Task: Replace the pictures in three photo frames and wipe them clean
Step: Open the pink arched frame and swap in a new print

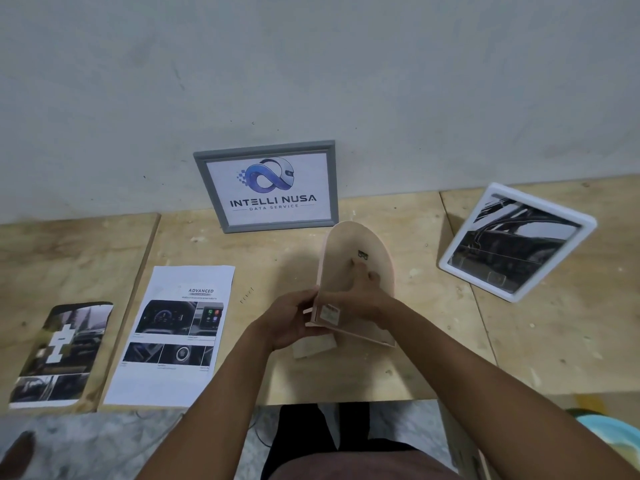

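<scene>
While the left hand [288,320] pinches the arched pink frame [349,242] upright by its edge, the right hand [358,294] presses extended fingers onto its backing, probably to free it.

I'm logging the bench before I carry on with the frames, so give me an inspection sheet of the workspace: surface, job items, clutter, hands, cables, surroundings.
Surface: plywood table, boards butted together.
Job's things: arched frame held at centre, back toward the camera; grey frame leaning on the wall; white frame propped at right; arched print and rectangular printed sheet flat at left.
Clutter: small wooden block under the arched frame; tiny dark bits beside the sheet.
Hands: left hand grips the arched frame's edge; right hand presses its back.
Cables: thin cable on the floor under the table.
Surroundings: wall plain grey; pale blue basin on the floor at right.
</scene>
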### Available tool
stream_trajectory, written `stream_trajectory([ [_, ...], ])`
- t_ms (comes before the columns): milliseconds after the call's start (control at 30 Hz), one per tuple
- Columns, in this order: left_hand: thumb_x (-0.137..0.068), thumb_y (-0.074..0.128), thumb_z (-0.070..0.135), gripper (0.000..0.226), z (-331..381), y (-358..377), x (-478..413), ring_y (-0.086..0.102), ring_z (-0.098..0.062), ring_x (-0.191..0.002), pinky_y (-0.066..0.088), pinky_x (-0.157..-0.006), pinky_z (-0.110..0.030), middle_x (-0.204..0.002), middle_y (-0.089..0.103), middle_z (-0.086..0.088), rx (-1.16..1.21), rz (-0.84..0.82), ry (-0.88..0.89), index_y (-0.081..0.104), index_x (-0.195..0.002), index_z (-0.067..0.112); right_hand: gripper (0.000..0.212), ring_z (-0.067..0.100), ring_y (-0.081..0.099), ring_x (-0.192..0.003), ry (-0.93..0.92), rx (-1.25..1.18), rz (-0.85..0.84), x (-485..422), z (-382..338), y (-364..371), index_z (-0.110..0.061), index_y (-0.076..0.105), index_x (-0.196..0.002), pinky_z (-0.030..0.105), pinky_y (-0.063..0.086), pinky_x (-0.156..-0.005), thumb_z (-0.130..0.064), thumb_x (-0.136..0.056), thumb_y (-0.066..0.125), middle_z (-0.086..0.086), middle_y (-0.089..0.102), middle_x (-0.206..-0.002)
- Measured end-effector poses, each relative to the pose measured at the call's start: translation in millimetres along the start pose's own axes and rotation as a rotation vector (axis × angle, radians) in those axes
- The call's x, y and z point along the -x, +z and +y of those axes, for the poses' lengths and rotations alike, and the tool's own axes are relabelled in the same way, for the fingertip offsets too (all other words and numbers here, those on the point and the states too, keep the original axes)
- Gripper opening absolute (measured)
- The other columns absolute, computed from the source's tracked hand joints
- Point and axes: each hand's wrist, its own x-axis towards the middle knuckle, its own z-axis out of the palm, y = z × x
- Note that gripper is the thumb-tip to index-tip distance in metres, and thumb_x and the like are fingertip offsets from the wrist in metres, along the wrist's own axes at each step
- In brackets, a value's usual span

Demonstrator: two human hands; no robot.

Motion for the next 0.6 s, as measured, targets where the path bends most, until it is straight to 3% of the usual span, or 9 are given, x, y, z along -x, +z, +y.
stream_trajectory([
  [200, -0.106, 0.044, 0.028, 0.038, -1.7, 1.7, -0.3, 0.061, -0.034, -0.110, 0.046, -0.106, -0.062, -0.115, 0.067, -0.015, -0.014, -0.006, 0.004, 0.067, -0.123, 0.003, 0.130, 0.034, 0.029, -0.143, 0.030, 0.001, -0.040, 0.3, -0.2, -3.9, -0.040, -0.007, -0.156, 0.053, 0.039, -0.111, -0.063, -0.065, 0.082, 0.003, 0.007, -0.161],
  [333, -0.105, 0.045, 0.029, 0.044, -2.3, 2.9, -2.1, 0.060, -0.034, -0.109, 0.050, -0.101, -0.058, -0.122, 0.063, -0.019, -0.017, -0.003, -0.002, 0.061, -0.133, -0.001, 0.134, 0.031, 0.031, -0.141, 0.009, -0.047, -0.030, 5.2, 5.6, -5.8, -0.044, -0.007, -0.155, 0.052, 0.042, -0.109, -0.062, -0.060, 0.086, -0.002, 0.012, -0.159],
  [467, -0.106, 0.045, 0.030, 0.044, 0.4, 3.7, 0.0, 0.060, -0.034, -0.113, 0.050, -0.102, -0.057, -0.126, 0.063, -0.019, -0.021, -0.031, 0.001, 0.061, -0.134, 0.000, 0.139, 0.031, 0.029, -0.143, 0.005, -0.044, -0.034, 4.7, 3.1, -3.6, -0.042, -0.008, -0.156, 0.048, 0.039, -0.111, -0.063, -0.057, 0.088, -0.001, 0.010, -0.160],
  [600, -0.106, 0.043, 0.029, 0.042, 1.2, 5.0, 0.6, 0.061, -0.032, -0.107, 0.054, -0.095, -0.053, -0.121, 0.063, -0.019, -0.034, -0.028, 0.005, 0.063, -0.130, 0.002, 0.143, 0.031, 0.026, -0.144, 0.055, -0.070, -0.062, 3.6, -2.3, -5.6, -0.044, -0.007, -0.155, 0.053, 0.039, -0.112, -0.061, -0.049, 0.087, 0.000, 0.007, -0.161],
])
